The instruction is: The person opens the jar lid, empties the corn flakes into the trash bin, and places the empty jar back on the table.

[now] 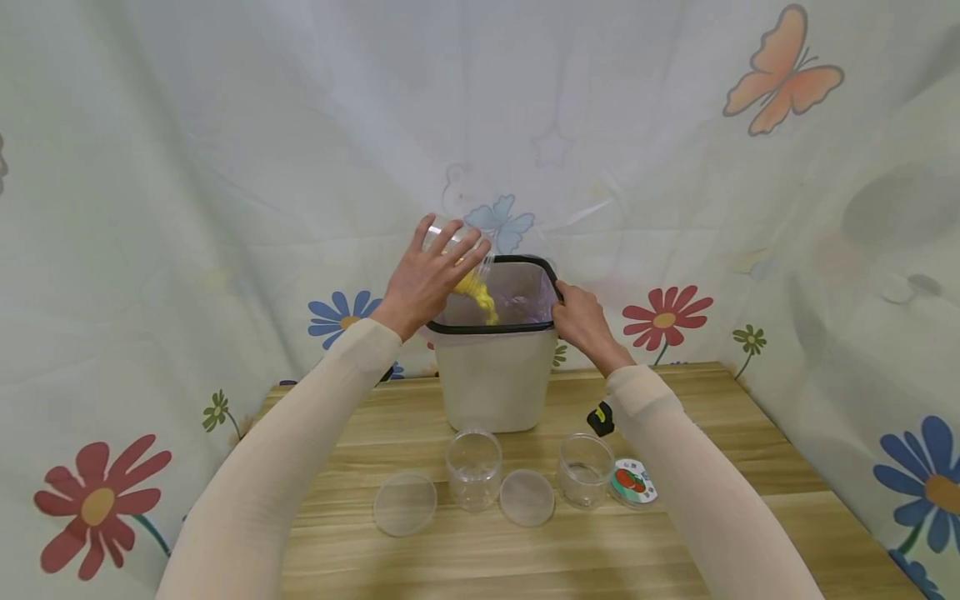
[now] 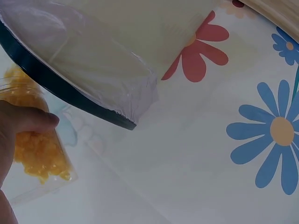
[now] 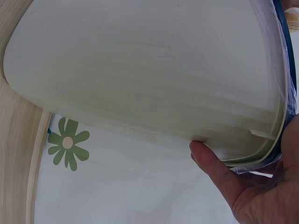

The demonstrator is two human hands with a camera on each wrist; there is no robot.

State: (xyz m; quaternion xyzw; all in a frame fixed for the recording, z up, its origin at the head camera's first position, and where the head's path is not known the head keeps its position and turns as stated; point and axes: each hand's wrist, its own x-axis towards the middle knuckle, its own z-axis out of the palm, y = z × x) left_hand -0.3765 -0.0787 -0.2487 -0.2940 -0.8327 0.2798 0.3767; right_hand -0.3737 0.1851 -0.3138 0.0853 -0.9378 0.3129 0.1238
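Observation:
My left hand (image 1: 429,282) grips a clear plastic jar (image 2: 43,151), tipped over the near left part of a trash bin (image 1: 491,375). Soft yellow pieces (image 1: 476,291) slide from its mouth into the bin; what they are I cannot tell. In the left wrist view, more of these yellow-orange pieces lie inside the jar behind my thumb (image 2: 39,120). The off-white bin has a black rim (image 1: 491,329) and a thin see-through liner (image 1: 536,308). My right hand (image 1: 585,321) holds the rim on its right side, with the thumb (image 3: 205,156) against the outer wall.
Two clear jars (image 1: 474,471) (image 1: 586,471) stand before the bin on the wooden table (image 1: 465,567). Beside them lie two translucent lids (image 1: 405,504) (image 1: 527,498) and a lid with a tomato picture (image 1: 633,482). A small black-and-yellow object (image 1: 601,418) sits near my right forearm. Patterned curtains surround the table.

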